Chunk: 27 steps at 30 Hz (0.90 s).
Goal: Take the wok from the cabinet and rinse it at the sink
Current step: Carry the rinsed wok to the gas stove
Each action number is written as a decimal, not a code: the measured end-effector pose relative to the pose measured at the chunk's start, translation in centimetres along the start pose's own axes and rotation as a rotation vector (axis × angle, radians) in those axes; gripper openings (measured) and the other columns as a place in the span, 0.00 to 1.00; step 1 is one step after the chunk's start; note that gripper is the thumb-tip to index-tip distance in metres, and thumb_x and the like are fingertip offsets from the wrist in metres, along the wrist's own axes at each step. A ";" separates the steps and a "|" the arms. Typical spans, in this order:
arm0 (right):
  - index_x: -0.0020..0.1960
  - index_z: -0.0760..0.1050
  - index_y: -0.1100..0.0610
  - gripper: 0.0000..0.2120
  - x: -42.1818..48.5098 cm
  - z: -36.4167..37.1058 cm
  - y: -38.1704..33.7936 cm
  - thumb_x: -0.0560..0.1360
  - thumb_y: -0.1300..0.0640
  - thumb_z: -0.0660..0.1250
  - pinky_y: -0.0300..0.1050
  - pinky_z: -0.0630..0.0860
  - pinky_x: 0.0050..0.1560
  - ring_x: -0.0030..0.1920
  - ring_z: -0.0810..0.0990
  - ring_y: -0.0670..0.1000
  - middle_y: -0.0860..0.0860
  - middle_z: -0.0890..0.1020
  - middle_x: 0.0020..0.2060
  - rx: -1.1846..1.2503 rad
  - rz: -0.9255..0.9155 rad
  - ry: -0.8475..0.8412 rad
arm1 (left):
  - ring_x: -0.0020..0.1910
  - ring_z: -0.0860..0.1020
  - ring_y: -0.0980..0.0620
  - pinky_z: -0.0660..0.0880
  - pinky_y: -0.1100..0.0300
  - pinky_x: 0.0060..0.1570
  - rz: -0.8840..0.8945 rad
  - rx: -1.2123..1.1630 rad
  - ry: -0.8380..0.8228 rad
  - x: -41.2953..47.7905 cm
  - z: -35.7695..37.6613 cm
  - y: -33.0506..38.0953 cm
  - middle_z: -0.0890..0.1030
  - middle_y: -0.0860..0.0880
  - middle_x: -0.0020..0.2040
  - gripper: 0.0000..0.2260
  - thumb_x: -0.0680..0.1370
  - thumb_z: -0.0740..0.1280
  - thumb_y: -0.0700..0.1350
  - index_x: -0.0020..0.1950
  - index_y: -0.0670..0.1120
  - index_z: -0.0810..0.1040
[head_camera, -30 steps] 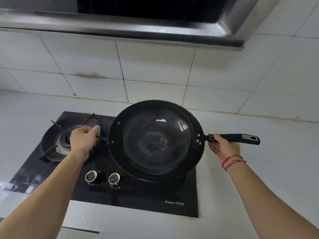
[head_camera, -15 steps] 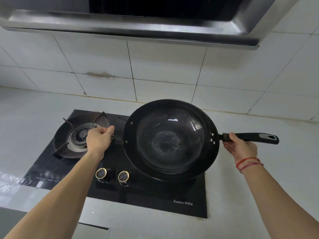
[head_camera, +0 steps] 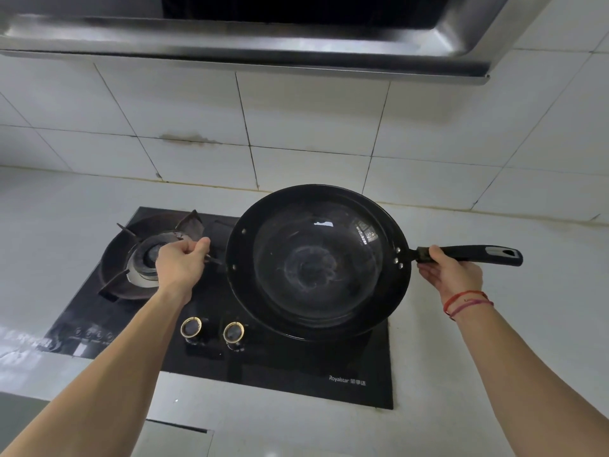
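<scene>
A black wok (head_camera: pixel 318 262) is over the right side of the black gas hob (head_camera: pixel 280 367), its inside wet and shiny. My left hand (head_camera: pixel 180 266) is closed on the small helper handle at the wok's left rim. My right hand (head_camera: pixel 450 271) grips the long black handle (head_camera: pixel 474 254) near where it joins the pan; that wrist wears red string bracelets. Whether the wok rests on the burner beneath or hangs just above it I cannot tell. No sink or cabinet is in sight.
The left burner with its pan support (head_camera: pixel 145 255) is bare beside my left hand. Two brass-ringed knobs (head_camera: pixel 212 329) sit at the hob's front. A steel range hood (head_camera: pixel 250 37) hangs overhead. White tiled wall behind, pale counter (head_camera: pixel 494 324) to the right.
The whole scene has slid rightward in view across the frames. Both hands keep the same hold on the wok, which stays over the right burner.
</scene>
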State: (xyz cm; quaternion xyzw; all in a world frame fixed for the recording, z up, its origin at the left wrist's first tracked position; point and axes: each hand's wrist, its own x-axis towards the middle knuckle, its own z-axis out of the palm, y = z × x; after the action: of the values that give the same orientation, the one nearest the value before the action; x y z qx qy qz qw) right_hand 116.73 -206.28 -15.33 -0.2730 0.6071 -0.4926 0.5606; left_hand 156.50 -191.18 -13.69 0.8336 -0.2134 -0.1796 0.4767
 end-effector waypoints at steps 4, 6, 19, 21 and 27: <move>0.46 0.78 0.62 0.06 -0.3 -0.1 0.0 0.75 0.60 0.72 0.50 0.82 0.47 0.40 0.86 0.56 0.57 0.85 0.37 -0.009 0.006 0.002 | 0.29 0.70 0.51 0.69 0.55 0.40 -0.012 -0.015 0.000 0.3 0.1 0.0 0.73 0.48 0.27 0.20 0.79 0.70 0.49 0.29 0.44 0.74; 0.46 0.78 0.63 0.06 -0.5 -0.3 0.1 0.75 0.60 0.72 0.49 0.83 0.46 0.41 0.86 0.57 0.57 0.85 0.37 -0.008 0.007 -0.001 | 0.30 0.71 0.51 0.70 0.54 0.41 -0.021 -0.013 -0.004 0.5 0.2 0.0 0.74 0.48 0.28 0.19 0.79 0.70 0.49 0.30 0.43 0.76; 0.50 0.78 0.65 0.09 -0.2 -0.6 0.4 0.75 0.59 0.72 0.45 0.82 0.40 0.38 0.86 0.54 0.59 0.85 0.40 -0.029 0.020 -0.003 | 0.31 0.73 0.50 0.71 0.55 0.41 -0.055 -0.018 0.002 0.9 0.3 -0.2 0.77 0.47 0.29 0.17 0.78 0.71 0.51 0.38 0.38 0.81; 0.50 0.78 0.64 0.09 -0.3 -0.5 0.3 0.75 0.59 0.72 0.45 0.82 0.39 0.36 0.85 0.54 0.59 0.84 0.40 -0.026 0.022 0.001 | 0.31 0.73 0.50 0.71 0.55 0.41 -0.057 -0.028 -0.001 0.8 0.3 -0.2 0.77 0.47 0.29 0.17 0.78 0.71 0.51 0.36 0.39 0.81; 0.47 0.78 0.62 0.09 -0.9 -0.5 -0.2 0.75 0.57 0.72 0.44 0.83 0.39 0.38 0.85 0.54 0.59 0.85 0.41 -0.058 0.060 -0.013 | 0.30 0.74 0.50 0.72 0.55 0.41 -0.072 -0.016 -0.003 0.2 0.1 0.3 0.77 0.46 0.29 0.18 0.78 0.71 0.51 0.32 0.41 0.79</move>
State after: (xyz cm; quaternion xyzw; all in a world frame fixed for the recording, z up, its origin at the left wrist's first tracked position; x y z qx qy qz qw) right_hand 116.37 -205.42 -14.89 -0.2743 0.6254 -0.4560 0.5708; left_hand 156.59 -191.53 -13.48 0.8367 -0.1824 -0.1995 0.4762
